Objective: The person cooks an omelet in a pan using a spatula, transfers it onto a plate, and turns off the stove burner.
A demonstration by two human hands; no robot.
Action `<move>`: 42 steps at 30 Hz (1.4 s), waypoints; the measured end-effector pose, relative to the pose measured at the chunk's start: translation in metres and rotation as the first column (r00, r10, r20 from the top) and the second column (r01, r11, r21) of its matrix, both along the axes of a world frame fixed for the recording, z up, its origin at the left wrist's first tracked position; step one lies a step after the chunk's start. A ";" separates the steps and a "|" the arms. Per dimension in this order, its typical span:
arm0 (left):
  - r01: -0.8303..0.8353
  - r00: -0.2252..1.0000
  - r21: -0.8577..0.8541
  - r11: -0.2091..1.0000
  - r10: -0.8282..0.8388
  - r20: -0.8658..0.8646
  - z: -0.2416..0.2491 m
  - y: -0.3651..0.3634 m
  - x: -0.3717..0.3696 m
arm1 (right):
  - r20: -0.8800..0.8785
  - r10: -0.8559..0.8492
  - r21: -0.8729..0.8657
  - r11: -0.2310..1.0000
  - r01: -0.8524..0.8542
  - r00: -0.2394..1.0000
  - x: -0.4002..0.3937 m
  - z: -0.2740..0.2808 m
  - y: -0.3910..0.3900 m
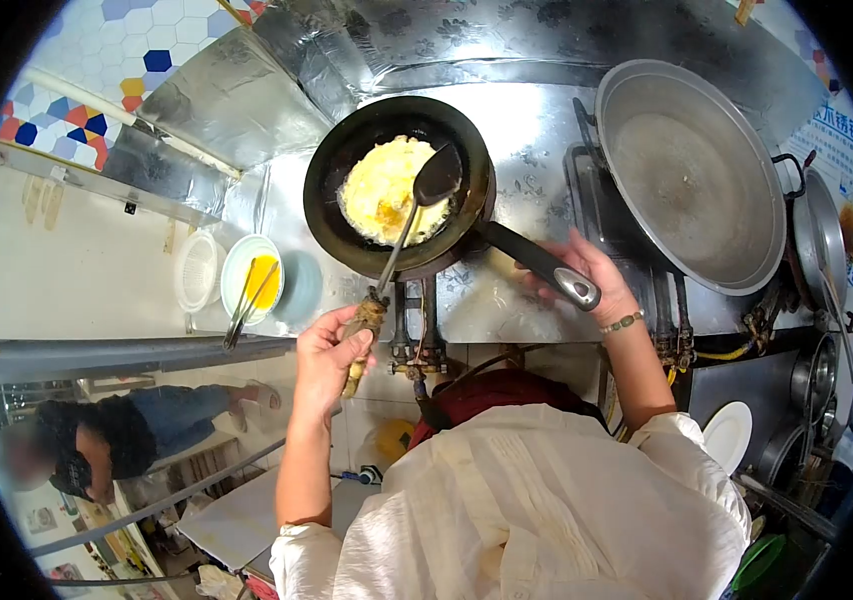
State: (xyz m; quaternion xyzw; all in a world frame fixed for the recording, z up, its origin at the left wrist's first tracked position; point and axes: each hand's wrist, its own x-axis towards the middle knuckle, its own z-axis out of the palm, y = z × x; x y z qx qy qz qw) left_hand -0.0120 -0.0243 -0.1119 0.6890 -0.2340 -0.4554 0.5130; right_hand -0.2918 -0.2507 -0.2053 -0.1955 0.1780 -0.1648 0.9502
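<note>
Below the black frying pan [322, 225], my left hand [331, 352] is wrapped round the worn handle of a dark spatula [437, 178]. The spatula's blade rests over the right side of a yellow egg layer [382, 185] in the pan. My right hand [587, 275] is beside the pan's black handle [537, 260], its fingers apart and partly hidden behind that handle. I cannot make out whether they touch it. A pale bowl [233, 262] with yellow liquid and metal utensils stands left of the pan.
A large grey wok [687, 190] sits at the right on a burner. Next to the bowl is a white basket [197, 272]. A white plate [728, 436] is at the lower right. Another person [127, 440] shows at the lower left. Gas pipes run below the counter.
</note>
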 end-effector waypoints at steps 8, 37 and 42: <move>-0.102 0.965 -0.033 0.994 0.091 -0.246 -0.006 -0.001 -0.015 | -0.007 -0.056 0.045 0.997 0.056 0.998 -0.002 -0.001 0.003; -0.121 0.716 -0.154 0.981 -0.021 -0.698 -0.040 0.020 0.002 | -0.028 -0.020 -0.093 0.996 0.017 0.999 0.002 0.017 0.013; -0.164 0.742 -0.106 0.981 0.051 -0.668 -0.036 0.019 -0.004 | -0.075 -0.020 -0.106 0.994 0.012 0.997 -0.001 0.014 0.010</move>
